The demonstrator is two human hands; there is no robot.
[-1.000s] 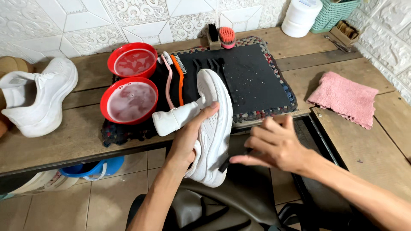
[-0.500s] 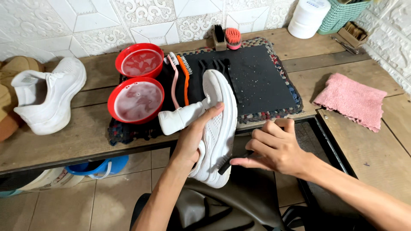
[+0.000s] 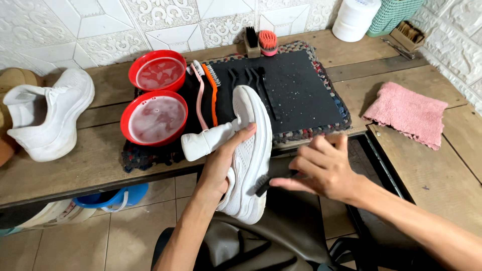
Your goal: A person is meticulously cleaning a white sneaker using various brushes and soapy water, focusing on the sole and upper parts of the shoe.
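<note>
My left hand [image 3: 221, 163] grips a white mesh sneaker [image 3: 251, 150] from the side, its toe resting on the edge of the black mat [image 3: 301, 90] and its heel hanging off the bench. A white squeeze bottle [image 3: 208, 140] lies against the shoe by my left fingers. My right hand [image 3: 324, 168] holds a small black brush [image 3: 268, 183] whose bristles touch the shoe's side near the heel.
Two red bowls [image 3: 155, 118] of soapy water stand left of the mat, with pink and orange brushes [image 3: 208, 93] beside them. A second white sneaker [image 3: 50, 118] lies at far left. A pink cloth [image 3: 406, 113] lies right. Black brushes, a white tub and a green basket sit at the back.
My right hand has moved left toward the shoe, bringing the black brush against its side. The left hand and the shoe have stayed almost in place.
</note>
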